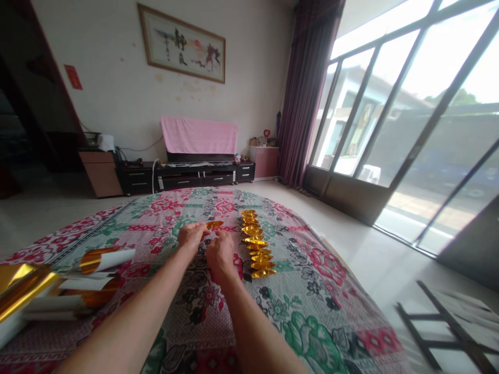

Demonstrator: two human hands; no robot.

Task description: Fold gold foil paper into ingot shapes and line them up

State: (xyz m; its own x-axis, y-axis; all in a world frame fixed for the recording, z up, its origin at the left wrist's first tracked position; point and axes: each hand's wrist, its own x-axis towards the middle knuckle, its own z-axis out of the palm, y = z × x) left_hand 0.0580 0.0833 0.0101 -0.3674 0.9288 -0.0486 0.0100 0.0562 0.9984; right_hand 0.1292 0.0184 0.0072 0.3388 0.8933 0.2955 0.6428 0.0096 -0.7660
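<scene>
Over the middle of the patterned cloth, my two hands are close together with curled fingers. My left hand (191,236) pinches a small pointed piece of folded gold foil paper (214,225) at its left end. Just below and right of it is my right hand (221,252), its fingers closed and pressed together; what lies in its fingertips is hidden. To the right, several boat-shaped folded gold foil pieces (255,242) stand in a line running away from me, close against one another.
Curled gold and white foil sheets (91,283) lie at the left on the floral cloth (273,322). A dark-framed stool or chair (444,322) stands at the lower right. Beyond are a low black cabinet (195,179), a pink cloth (200,135) and glass doors (390,119).
</scene>
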